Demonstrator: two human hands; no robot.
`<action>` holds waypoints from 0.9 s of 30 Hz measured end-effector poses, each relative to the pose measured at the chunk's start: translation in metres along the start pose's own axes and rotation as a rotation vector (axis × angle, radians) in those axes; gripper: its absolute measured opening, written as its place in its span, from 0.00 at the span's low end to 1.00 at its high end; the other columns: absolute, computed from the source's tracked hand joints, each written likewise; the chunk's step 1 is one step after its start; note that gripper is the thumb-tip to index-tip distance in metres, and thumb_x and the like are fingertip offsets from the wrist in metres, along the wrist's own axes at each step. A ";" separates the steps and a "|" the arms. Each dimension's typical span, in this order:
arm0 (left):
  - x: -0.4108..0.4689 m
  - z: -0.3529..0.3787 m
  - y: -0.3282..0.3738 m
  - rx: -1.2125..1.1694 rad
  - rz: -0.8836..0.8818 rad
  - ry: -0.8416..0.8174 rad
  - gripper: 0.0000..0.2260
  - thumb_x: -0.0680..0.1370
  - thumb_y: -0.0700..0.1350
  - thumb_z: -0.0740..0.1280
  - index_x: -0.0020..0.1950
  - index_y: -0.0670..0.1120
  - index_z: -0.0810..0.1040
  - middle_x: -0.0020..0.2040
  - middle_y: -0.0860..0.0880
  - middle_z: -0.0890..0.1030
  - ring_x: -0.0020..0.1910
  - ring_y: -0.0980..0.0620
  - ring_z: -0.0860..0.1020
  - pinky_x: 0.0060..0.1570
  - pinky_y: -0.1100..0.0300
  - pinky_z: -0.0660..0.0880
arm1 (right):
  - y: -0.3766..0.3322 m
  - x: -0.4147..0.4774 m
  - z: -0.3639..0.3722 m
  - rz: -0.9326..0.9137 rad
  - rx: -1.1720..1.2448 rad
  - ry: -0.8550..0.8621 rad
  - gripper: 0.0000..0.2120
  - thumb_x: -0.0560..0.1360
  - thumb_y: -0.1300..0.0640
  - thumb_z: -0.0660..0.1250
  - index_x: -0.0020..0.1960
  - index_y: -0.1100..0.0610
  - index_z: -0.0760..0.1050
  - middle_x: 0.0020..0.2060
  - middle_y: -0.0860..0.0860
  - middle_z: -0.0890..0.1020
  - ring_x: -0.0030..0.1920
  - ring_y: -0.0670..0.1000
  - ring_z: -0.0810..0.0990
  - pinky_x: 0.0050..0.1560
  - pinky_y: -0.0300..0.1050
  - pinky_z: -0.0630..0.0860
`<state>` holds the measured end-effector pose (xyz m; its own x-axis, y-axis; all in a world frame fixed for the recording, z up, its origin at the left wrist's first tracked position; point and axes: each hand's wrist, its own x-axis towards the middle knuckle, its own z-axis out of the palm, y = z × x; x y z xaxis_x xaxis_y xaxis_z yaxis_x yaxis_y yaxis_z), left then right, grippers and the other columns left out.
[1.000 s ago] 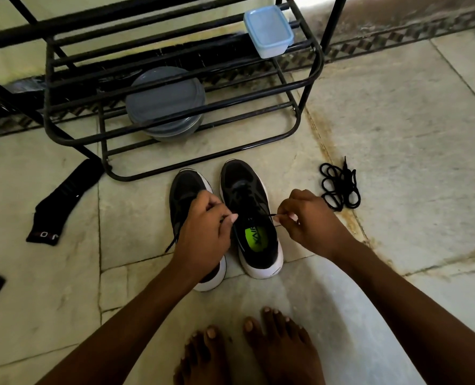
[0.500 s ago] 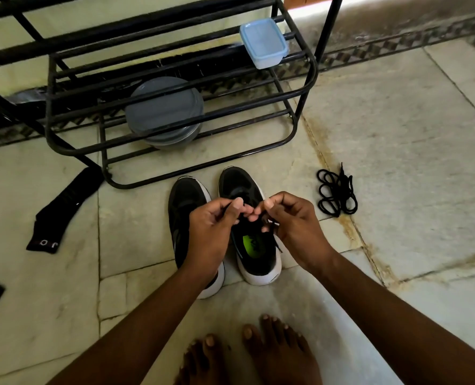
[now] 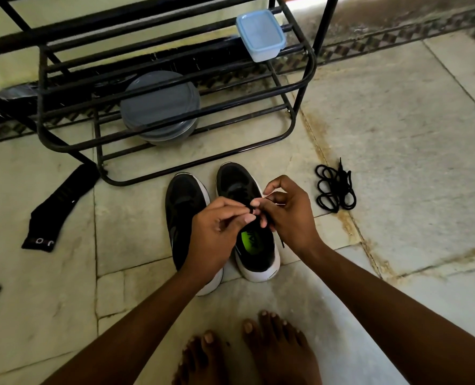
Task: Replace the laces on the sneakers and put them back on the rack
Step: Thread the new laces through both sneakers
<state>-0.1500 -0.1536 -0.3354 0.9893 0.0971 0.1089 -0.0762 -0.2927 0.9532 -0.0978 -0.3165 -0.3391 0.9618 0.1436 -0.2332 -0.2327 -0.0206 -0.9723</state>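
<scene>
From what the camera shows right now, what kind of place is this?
Probably a home entryway or corridor. A black metal shoe rack stands against the wall on a worn stone tile floor, a pair of sneakers sits in front of it, and the person is barefoot.

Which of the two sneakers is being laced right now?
The right sneaker, with the green insole showing. Both hands meet over it, pinching its black lace; the left sneaker lies beside it untouched.

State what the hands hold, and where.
Both hands, left hand and right hand, pinch the thin black shoelace above the right-side black sneaker.
</scene>
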 end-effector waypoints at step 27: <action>0.010 0.001 0.011 -0.159 -0.274 -0.053 0.11 0.72 0.31 0.77 0.50 0.40 0.79 0.49 0.41 0.81 0.42 0.44 0.87 0.45 0.52 0.85 | -0.002 -0.007 0.003 -0.042 0.015 0.047 0.04 0.72 0.72 0.75 0.43 0.66 0.81 0.39 0.55 0.88 0.41 0.54 0.88 0.42 0.45 0.83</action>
<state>-0.1406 -0.1563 -0.3241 0.9804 0.1006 -0.1692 0.1800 -0.1101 0.9775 -0.1041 -0.3149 -0.3357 0.9763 0.0975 -0.1931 -0.1939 -0.0007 -0.9810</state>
